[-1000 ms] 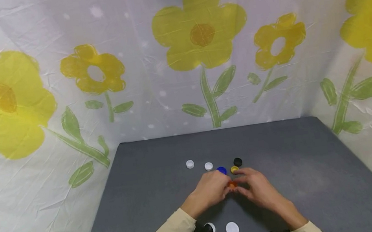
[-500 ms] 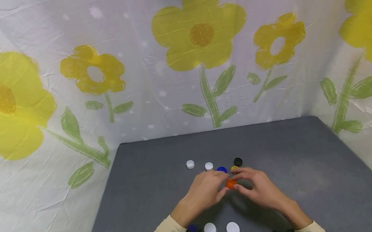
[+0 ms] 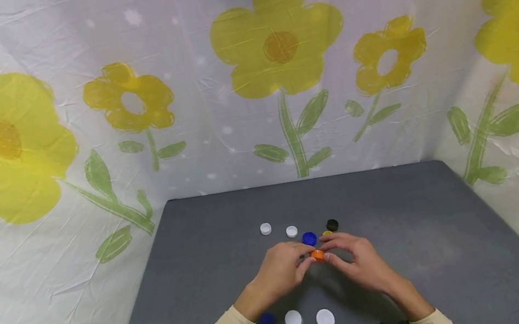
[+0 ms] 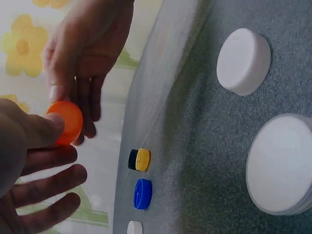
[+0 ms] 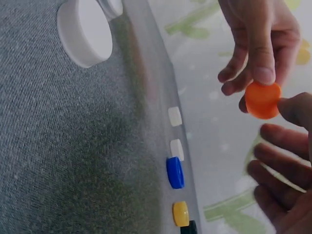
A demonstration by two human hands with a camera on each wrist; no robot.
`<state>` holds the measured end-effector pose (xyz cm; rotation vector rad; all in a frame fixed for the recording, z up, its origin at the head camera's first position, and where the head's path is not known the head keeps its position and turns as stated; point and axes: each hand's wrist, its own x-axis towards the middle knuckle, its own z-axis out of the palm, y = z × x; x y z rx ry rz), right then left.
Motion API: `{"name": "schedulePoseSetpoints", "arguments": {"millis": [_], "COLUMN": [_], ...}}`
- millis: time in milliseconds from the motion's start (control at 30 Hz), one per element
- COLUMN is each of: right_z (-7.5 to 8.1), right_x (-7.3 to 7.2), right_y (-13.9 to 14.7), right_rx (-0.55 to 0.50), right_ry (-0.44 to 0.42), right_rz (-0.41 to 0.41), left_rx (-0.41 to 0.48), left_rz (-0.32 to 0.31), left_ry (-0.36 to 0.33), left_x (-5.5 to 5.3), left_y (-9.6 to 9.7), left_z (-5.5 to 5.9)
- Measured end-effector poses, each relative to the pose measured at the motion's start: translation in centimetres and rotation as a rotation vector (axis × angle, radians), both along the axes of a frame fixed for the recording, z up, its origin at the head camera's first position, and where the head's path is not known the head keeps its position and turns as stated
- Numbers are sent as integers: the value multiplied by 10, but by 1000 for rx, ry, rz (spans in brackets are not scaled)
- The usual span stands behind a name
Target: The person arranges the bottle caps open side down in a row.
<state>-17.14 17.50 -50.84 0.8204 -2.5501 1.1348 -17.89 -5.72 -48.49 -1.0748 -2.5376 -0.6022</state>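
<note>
before a flowered curtain [image 3: 214, 124], a person's two hands meet above a gray worktop [image 3: 425, 244], about midway between its left and right edges: the left hand [image 3: 277, 270] in a thumb-and-finger pinch, the right hand [image 3: 363, 263] loose and clutching nothing, its thumb seemingly at the rim of the left's catch. two white lids [image 3: 293, 320] [image 3: 325, 319] sit toward the near edge (itself out of view). farther back lies a blue cap [image 3: 309, 238]; raised in the left pinch is an orange cap [image 3: 318, 255], the likeliest casualty, since a pass to that lone right thumb could let it drop and roll. beyond, toward the far edge, a black cap [image 3: 332, 225], two white caps [image 3: 266, 229] [image 3: 291, 231] and a yellow cap [image 5: 180, 213]; a dip of the right fingers could knock the yellow one.
</note>
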Motion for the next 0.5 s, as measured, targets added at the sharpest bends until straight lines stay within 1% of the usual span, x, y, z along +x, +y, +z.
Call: {"name": "schedulePoseSetpoints", "arguments": {"millis": [67, 100, 200, 300, 400, 500], "right_z": [1, 2, 4, 6, 8, 7], "right_x": [0, 0, -1, -2, -3, -2], "right_y": [-1, -1, -3, -5, -8, -11], "right_rx": [7, 6, -5, -42, -79, -95], "right_ry": [82, 120, 234, 335, 393, 408], "right_rz": [-7, -5, 11, 44, 73, 95], "left_rx": [67, 111, 246, 351, 404, 424], "left_rz": [27, 33, 34, 44, 63, 66], "left_ry": [-75, -129, -318, -484, -608, -708], "left_x": [-1, -1, -2, -4, -5, -6], "left_y": [-1, -2, -3, -4, -6, -7], "left_z": [0, 0, 1, 1, 0, 0]}}
